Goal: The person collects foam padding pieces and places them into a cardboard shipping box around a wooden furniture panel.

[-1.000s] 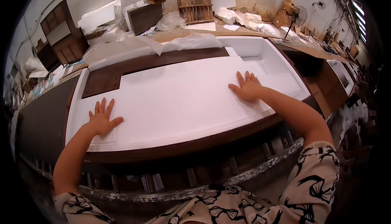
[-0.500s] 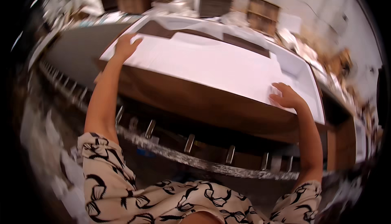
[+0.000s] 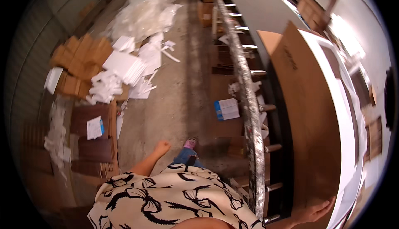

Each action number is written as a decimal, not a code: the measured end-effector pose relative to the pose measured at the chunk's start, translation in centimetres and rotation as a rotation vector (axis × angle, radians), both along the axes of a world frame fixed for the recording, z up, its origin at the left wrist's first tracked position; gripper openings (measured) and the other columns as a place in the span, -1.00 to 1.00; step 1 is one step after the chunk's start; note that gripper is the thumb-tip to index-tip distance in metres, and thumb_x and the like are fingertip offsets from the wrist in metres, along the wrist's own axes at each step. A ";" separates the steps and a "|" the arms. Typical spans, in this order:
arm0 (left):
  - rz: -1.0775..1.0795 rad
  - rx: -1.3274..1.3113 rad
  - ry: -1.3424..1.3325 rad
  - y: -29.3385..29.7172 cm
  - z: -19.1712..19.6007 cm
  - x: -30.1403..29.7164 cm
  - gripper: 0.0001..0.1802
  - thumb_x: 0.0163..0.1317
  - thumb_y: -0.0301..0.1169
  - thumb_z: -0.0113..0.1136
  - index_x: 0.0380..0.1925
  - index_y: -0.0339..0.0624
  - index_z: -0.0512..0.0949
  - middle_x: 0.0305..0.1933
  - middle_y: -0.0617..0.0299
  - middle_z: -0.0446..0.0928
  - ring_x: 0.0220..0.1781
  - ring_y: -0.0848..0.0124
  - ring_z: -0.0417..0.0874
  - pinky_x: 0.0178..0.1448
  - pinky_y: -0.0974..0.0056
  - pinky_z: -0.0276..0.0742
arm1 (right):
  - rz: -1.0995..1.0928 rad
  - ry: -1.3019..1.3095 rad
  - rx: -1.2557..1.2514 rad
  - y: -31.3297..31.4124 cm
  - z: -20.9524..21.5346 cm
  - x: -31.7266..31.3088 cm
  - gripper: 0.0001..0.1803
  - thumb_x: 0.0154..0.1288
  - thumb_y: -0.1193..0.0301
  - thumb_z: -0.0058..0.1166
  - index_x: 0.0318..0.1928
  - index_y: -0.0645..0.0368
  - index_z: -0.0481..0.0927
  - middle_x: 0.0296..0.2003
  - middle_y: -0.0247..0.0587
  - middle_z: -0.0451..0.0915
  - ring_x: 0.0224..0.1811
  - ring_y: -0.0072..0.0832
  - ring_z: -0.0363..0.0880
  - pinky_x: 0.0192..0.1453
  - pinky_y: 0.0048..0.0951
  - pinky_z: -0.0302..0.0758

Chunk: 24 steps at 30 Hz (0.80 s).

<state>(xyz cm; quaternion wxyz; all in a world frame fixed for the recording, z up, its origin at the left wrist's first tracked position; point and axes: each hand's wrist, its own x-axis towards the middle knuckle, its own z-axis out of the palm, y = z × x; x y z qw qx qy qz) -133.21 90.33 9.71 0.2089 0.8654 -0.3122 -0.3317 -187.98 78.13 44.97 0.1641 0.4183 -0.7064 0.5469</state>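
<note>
A long brown cardboard carton (image 3: 309,104) lies on the roller conveyor to my right, with white foam along its top edge. Against the carton's near side wall rests my right hand (image 3: 319,210), its fingers stretched out and their tips close to the upper edge. Over the floor hangs my left hand (image 3: 162,148), loosely closed with nothing visible in it, left of my shoe (image 3: 190,143). The carton's contents are mostly turned away from view.
The conveyor's worn metal rail (image 3: 245,91) runs along my right side. To the left lie a stack of white sheets (image 3: 126,66), folded brown cartons (image 3: 81,58), dark brown panels (image 3: 92,133) and a heap of plastic wrap (image 3: 141,14). A paper packet (image 3: 227,109) sits beneath the conveyor.
My view has swung left along the aisle. My left hand has come off the white foam at the carton and now hangs by my side; my right hand has shifted to the carton's side wall.
</note>
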 end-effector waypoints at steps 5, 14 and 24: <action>-0.543 0.689 -0.035 9.5 -6.3 8.0 -0.52 0.05 -0.07 0.11 -0.18 -0.23 0.58 -0.05 -0.10 0.52 0.02 0.03 0.52 0.12 0.09 0.39 | 0.776 -0.417 0.418 -6.6 -8.5 16.7 -0.73 0.41 0.39 -0.25 -0.07 0.28 0.45 -0.16 -0.20 0.48 -0.13 -0.43 0.42 -0.01 -0.46 0.37; -0.025 -0.193 0.175 -6.9 3.0 18.7 -0.51 0.11 -0.02 0.09 -0.10 -0.14 0.52 -0.09 -0.02 0.54 -0.05 0.05 0.54 -0.01 0.10 0.45 | 1.491 0.061 1.285 -14.0 -32.8 40.9 -0.61 0.19 0.29 0.10 -0.04 0.27 0.50 -0.25 0.03 0.60 -0.24 -0.28 0.62 -0.12 -0.39 0.50; 0.514 0.021 0.070 3.5 1.3 25.6 -0.60 0.07 -0.05 0.04 -0.18 0.00 0.56 -0.12 0.10 0.56 -0.07 0.08 0.55 -0.03 0.06 0.46 | 1.314 1.126 1.796 -33.9 -38.8 45.1 -0.68 0.19 0.22 -0.08 -0.40 0.25 0.52 -0.47 0.07 0.56 -0.43 -0.12 0.56 -0.34 -0.16 0.45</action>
